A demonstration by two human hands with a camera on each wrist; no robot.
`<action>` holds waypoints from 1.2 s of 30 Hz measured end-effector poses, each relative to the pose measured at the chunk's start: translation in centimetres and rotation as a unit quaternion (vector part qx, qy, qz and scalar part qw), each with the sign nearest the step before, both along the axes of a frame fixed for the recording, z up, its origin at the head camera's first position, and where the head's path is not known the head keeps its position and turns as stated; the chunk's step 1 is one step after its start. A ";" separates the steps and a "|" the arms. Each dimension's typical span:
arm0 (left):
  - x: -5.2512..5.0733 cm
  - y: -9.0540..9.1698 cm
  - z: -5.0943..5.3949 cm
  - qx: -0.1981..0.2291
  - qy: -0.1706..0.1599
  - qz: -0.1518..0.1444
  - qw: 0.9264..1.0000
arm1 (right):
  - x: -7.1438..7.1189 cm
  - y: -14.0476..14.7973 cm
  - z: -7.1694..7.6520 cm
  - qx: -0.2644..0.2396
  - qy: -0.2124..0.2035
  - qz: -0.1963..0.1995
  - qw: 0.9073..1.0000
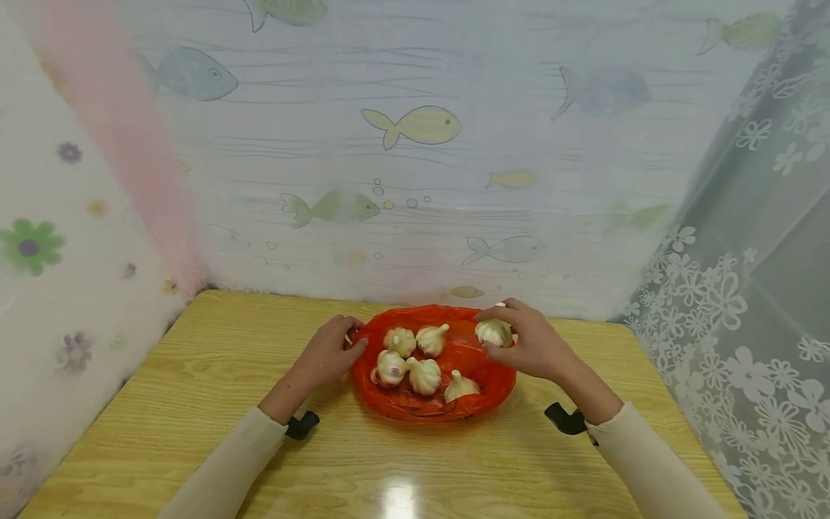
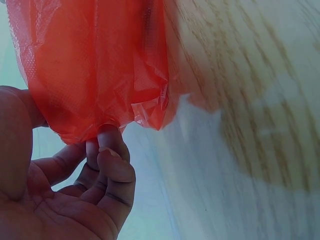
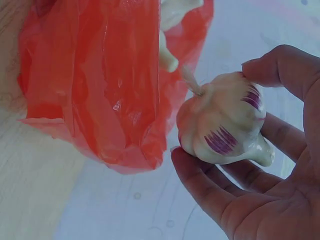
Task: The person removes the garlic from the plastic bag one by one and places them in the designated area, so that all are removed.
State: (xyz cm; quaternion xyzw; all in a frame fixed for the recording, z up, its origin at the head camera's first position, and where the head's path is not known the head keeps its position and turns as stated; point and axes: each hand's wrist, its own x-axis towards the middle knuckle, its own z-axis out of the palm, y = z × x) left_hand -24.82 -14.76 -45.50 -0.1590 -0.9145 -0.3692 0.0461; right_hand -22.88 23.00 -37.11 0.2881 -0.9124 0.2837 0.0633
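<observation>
A red plastic bag (image 1: pixel 382 404) lies spread like a shallow bowl on the table, with several white garlic bulbs (image 1: pixel 424 376) in its left and front part. My left hand (image 1: pixel 327 352) holds the bag's left edge, fingertips against the red film (image 2: pixel 90 65) in the left wrist view. At the bag's right rim, my right hand (image 1: pixel 534 342) grips a garlic bulb (image 3: pixel 220 120) between thumb and fingers. That bulb has purple streaks. A pale stem-like end (image 3: pixel 265 154) juts out at its lower right; whether it belongs to a second bulb, I cannot tell.
The wood-grain table (image 1: pixel 259 317) runs back to a fish-patterned curtain (image 1: pixel 415 180). A flowered sheet (image 1: pixel 78 303) hangs at the left and a lace-patterned one (image 1: pixel 746 324) at the right. Dark straps (image 1: pixel 564 419) sit near both wrists.
</observation>
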 end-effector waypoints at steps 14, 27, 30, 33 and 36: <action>-0.1 -0.1 -0.1 -0.003 -0.011 -0.001 1.000 | 0.3 2.1 -0.2 -0.064 -0.003 -0.030 0.997; -0.2 -0.2 -0.2 -0.001 -0.012 0.000 1.000 | 0.4 4.2 -0.9 -0.123 -0.009 -0.057 0.991; -0.3 -0.2 -0.2 -0.004 -0.009 0.001 1.000 | 0.3 4.8 -1.2 -0.133 -0.009 -0.064 0.989; -0.2 -0.2 -0.2 -0.006 -0.005 0.000 1.000 | 0.2 5.3 -1.6 -0.140 -0.013 -0.071 0.987; -0.2 -0.2 -0.2 -0.006 -0.003 -0.001 1.000 | 0.1 5.9 -2.1 -0.148 -0.021 -0.075 0.986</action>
